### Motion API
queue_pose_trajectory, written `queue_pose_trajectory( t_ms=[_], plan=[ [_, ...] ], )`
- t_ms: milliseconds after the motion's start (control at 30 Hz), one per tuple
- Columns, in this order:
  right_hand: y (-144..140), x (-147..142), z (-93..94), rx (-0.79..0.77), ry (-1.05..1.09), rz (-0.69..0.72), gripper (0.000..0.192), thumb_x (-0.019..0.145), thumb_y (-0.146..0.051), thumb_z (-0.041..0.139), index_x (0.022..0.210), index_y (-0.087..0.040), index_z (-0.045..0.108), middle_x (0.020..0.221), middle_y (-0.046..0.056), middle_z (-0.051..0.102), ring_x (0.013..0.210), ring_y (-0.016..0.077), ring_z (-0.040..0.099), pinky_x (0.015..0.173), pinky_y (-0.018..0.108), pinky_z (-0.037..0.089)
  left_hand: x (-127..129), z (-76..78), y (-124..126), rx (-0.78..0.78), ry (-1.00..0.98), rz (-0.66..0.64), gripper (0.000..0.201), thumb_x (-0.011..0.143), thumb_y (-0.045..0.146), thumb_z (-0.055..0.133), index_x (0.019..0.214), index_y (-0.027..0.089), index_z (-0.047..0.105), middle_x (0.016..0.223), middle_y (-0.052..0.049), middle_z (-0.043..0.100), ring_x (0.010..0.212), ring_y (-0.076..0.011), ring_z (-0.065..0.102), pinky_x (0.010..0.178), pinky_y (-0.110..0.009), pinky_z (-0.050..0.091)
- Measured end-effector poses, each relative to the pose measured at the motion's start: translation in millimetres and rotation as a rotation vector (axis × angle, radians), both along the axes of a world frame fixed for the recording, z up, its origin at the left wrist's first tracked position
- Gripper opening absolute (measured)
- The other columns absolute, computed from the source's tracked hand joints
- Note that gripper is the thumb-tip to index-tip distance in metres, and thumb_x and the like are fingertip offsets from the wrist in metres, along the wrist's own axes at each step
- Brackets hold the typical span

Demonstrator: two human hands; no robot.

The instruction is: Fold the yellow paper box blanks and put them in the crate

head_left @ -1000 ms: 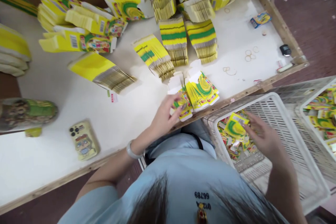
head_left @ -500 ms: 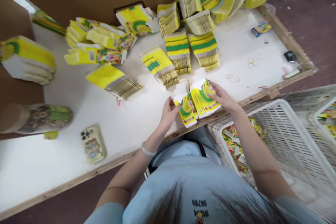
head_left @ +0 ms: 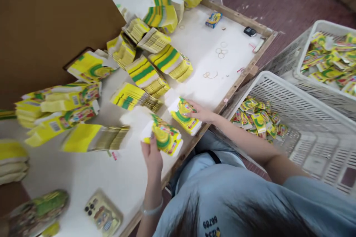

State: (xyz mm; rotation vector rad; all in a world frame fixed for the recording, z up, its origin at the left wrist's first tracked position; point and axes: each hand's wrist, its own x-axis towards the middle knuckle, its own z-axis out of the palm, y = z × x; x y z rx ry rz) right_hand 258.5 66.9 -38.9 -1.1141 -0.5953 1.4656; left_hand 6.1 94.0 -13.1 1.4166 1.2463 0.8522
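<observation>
two small stacks of flat yellow-green cartons, one for each hand, both near the lower edge of the white table (head_left: 194, 37), in the middle of the frame. left hand (head_left: 152, 152) closed around the nearer stack (head_left: 164, 139), thumb side up, fingers wrapped on its lower left end; stack lifted a little and tilted, long axis from upper left to lower right. right hand (head_left: 200, 113) flat and narrow on top of the second stack (head_left: 185, 116), fingers pointing to the left of the frame, palm pressing but not clearly gripping; stack resting on the table, long axis also from upper left to lower right. stacks just beside each other, apart, second one up and right of the first. white basket (head_left: 278, 89) with loose sachets (head_left: 257, 118) right of the right forearm, well nearer to the right hand than to the left. more bundles of folded cartons (head_left: 144, 72) up and left of both hands, nearer to the left one. phone (head_left: 103, 214) at lower left, rubber bands (head_left: 221, 50) at upper right, both well apart from the hands.
</observation>
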Motion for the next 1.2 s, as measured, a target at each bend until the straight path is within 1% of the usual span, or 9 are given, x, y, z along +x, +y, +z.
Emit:
queue_pose_trajectory(
  t_ms=[100, 167, 267, 400, 567, 733, 867, 1033, 1200],
  plan=[
    [-5, -44, 2.1, 0.02, 0.006, -0.029, 0.075, 0.07, -0.032, 0.085, 0.139, -0.022, 0.059, 0.139, 0.0, 0.07, 0.13, 0.0218, 0.064, 0.114, 0.038, 0.051, -16, 23.0, -3, 0.041, -0.077, 0.214, 0.045, 0.099, 0.051, 0.059, 0.139, 0.032, 0.056, 0.14, -0.004, 0.067, 0.136, -0.0211, 0.061, 0.11, -0.033, 0.055],
    [-10, -64, 3.2, 0.027, 0.031, -0.012, 0.069, 0.07, -0.036, 0.086, 0.135, -0.025, 0.063, 0.142, -0.003, 0.068, 0.139, 0.0224, 0.058, 0.118, 0.037, 0.048, -9, 25.3, -7, 0.058, -0.066, 0.191, 0.048, 0.098, 0.056, 0.057, 0.139, 0.032, 0.056, 0.138, -0.005, 0.068, 0.136, -0.0219, 0.06, 0.11, -0.034, 0.054],
    [-14, -72, 0.4, 0.014, 0.079, 0.023, 0.06, 0.07, -0.051, 0.084, 0.124, -0.028, 0.071, 0.133, -0.002, 0.074, 0.135, 0.0259, 0.063, 0.117, 0.044, 0.05, 13, 7.3, -9, 0.105, 0.056, 0.12, 0.057, 0.097, 0.065, 0.052, 0.137, 0.026, 0.057, 0.132, -0.011, 0.067, 0.131, -0.0267, 0.061, 0.115, -0.045, 0.05],
    [-15, -55, -5.7, -0.065, 0.111, -0.024, 0.06, 0.083, -0.072, 0.062, 0.128, -0.033, 0.07, 0.137, 0.0, 0.073, 0.134, 0.0286, 0.064, 0.115, 0.054, 0.052, 31, -19.5, -8, 0.266, 0.24, 0.09, 0.056, 0.1, 0.062, 0.049, 0.136, 0.021, 0.057, 0.144, -0.018, 0.053, 0.146, -0.0334, 0.043, 0.127, -0.059, 0.027],
    [-18, -46, -1.8, -0.06, -0.085, -0.077, 0.066, 0.08, -0.069, 0.069, 0.135, -0.032, 0.067, 0.157, -0.003, 0.056, 0.151, 0.026, 0.047, 0.129, 0.048, 0.035, 32, -28.5, -15, 0.144, 0.094, 0.076, 0.063, 0.103, 0.059, 0.044, 0.153, 0.022, 0.04, 0.167, -0.016, 0.032, 0.161, -0.0298, 0.024, 0.134, -0.051, 0.015],
    [-25, -52, 7.6, -0.008, -0.257, 0.11, 0.06, 0.079, -0.072, 0.068, 0.12, -0.03, 0.076, 0.133, 0.001, 0.075, 0.141, 0.032, 0.057, 0.125, 0.053, 0.04, 33, -28.3, -23, -0.031, -0.115, 0.126, 0.075, 0.102, 0.061, 0.046, 0.163, 0.028, 0.021, 0.177, -0.008, 0.017, 0.164, -0.0253, 0.018, 0.135, -0.043, 0.02],
    [-29, -62, 15.0, -0.039, -0.22, 0.127, 0.077, 0.092, -0.081, 0.039, 0.144, -0.029, 0.06, 0.139, 0.004, 0.071, 0.14, 0.0287, 0.059, 0.118, 0.054, 0.048, 35, -27.3, -26, -0.048, -0.142, 0.131, 0.081, 0.1, 0.06, 0.05, 0.166, 0.028, 0.015, 0.178, -0.007, 0.011, 0.165, -0.0229, 0.015, 0.136, -0.041, 0.018],
    [-39, -75, 25.7, -0.061, -0.375, 0.284, 0.069, 0.095, -0.069, 0.055, 0.15, -0.027, 0.052, 0.154, 0.008, 0.058, 0.148, 0.0268, 0.05, 0.128, 0.048, 0.037, 33, -24.8, -26, -0.067, -0.174, 0.056, 0.076, 0.103, 0.055, 0.044, 0.167, 0.03, 0.01, 0.179, -0.004, 0.007, 0.165, -0.0195, 0.005, 0.136, -0.039, 0.01],
    [-38, -83, 30.4, -0.038, -0.454, 0.055, 0.084, 0.089, -0.067, 0.063, 0.156, -0.027, 0.033, 0.164, 0.014, 0.043, 0.149, 0.0276, 0.047, 0.123, 0.048, 0.042, 23, -24.3, -31, -0.145, -0.226, 0.003, 0.08, 0.102, 0.058, 0.045, 0.167, 0.031, 0.007, 0.179, -0.003, 0.0, 0.165, -0.02, -0.003, 0.136, -0.041, 0.004]
  ],
)
